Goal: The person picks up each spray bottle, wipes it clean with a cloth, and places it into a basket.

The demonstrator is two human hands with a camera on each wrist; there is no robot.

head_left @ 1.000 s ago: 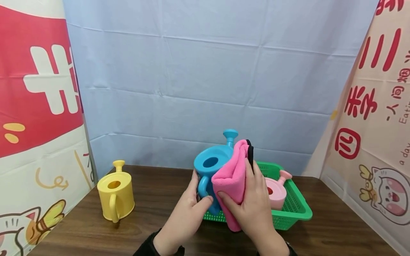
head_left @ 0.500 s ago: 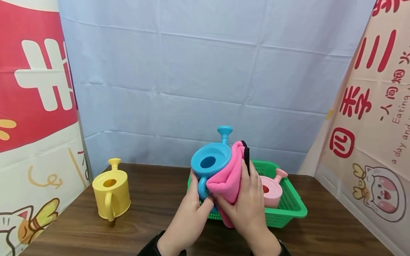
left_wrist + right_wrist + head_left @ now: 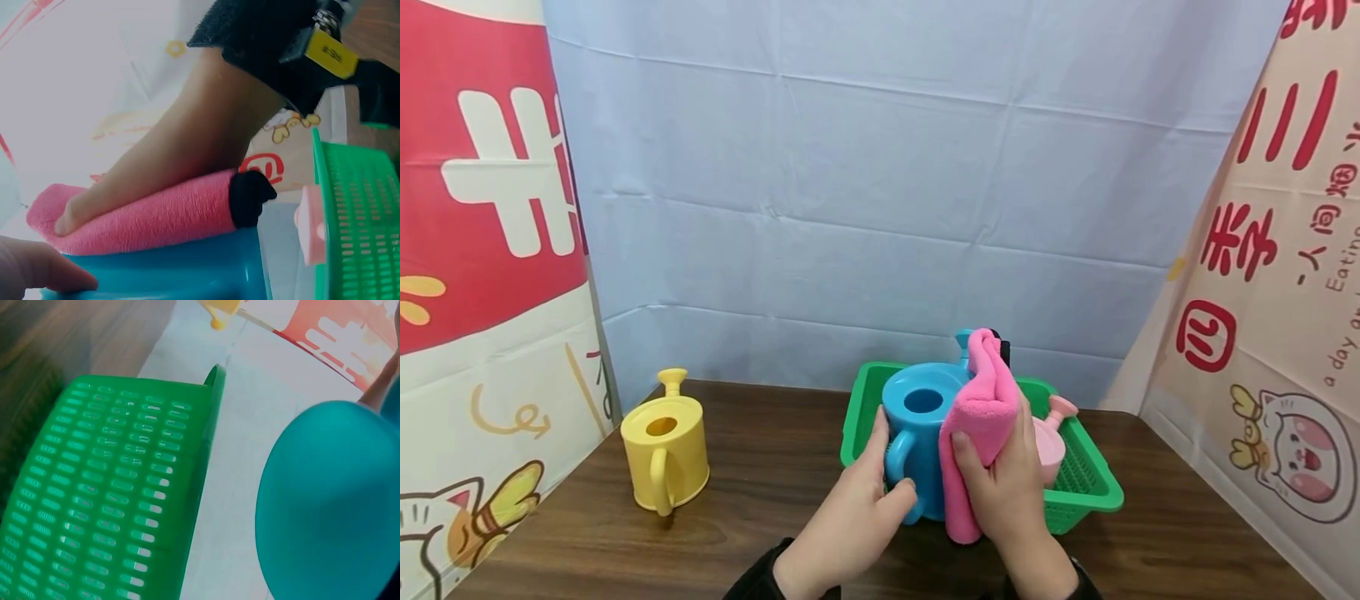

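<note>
A blue watering can (image 3: 929, 479) is held up in front of the green basket, tilted slightly. My left hand (image 3: 850, 521) grips its left side near the handle, thumb below the handle. On the can's right side my right hand (image 3: 1011, 492) holds a folded pink towel (image 3: 988, 408) with a dark edge, thumb on top of the cloth. In the left wrist view the towel (image 3: 150, 219) lies along the blue wall of the can (image 3: 181, 269). The right wrist view shows the can's smooth base (image 3: 331, 500). My right fingers behind the towel are mostly hidden.
The green basket (image 3: 1090, 502) stands on the dark wooden table (image 3: 760, 467), with a pink watering can (image 3: 1049, 450) inside it. A yellow watering can (image 3: 672, 458) stands upright at the left. A pale blue cloth backdrop (image 3: 775, 208) hangs behind the table.
The blue can first tips more toward me and rises a little, then comes down, right and more upright. Both hands stay on it, and the towel has shifted along its right side.
</note>
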